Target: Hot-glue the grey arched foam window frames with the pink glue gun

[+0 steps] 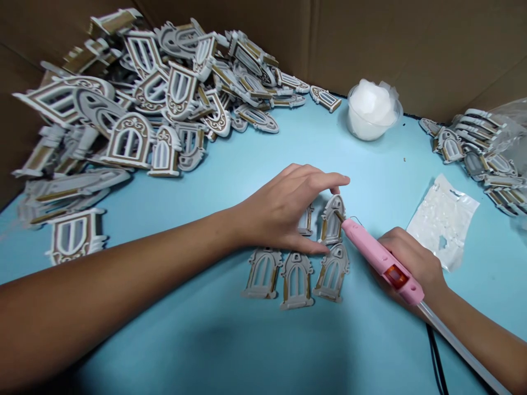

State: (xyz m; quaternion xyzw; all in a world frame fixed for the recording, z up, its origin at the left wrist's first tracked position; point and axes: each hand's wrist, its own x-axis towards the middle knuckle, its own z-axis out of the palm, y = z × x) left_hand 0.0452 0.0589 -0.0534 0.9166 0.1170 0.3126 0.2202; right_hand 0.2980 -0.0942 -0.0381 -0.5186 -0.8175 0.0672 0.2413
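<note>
My left hand (284, 211) reaches over several small grey arched window frames, with thumb and fingers spread apart. Its fingertips and thumb bracket the top and bottom of one upright-turned frame (331, 220); whether they press on it I cannot tell. A second frame (305, 220) is partly hidden behind this hand. Below lie a left frame (262, 273), a middle frame (296, 280) and a right frame (331, 272), grey side up. My right hand (415, 263) is wrapped round a pink hot glue gun (379, 255). Its nozzle is at the bracketed frame, and a clear glue stick (461, 348) protrudes from its back.
A large heap of arched frames (168, 93) covers the back left of the blue table (206, 340). A plastic tub (370, 120) with white fluffy material stands behind. At right are a white plastic packet (442, 225), another frame pile (480, 148) and a black cable (435, 356).
</note>
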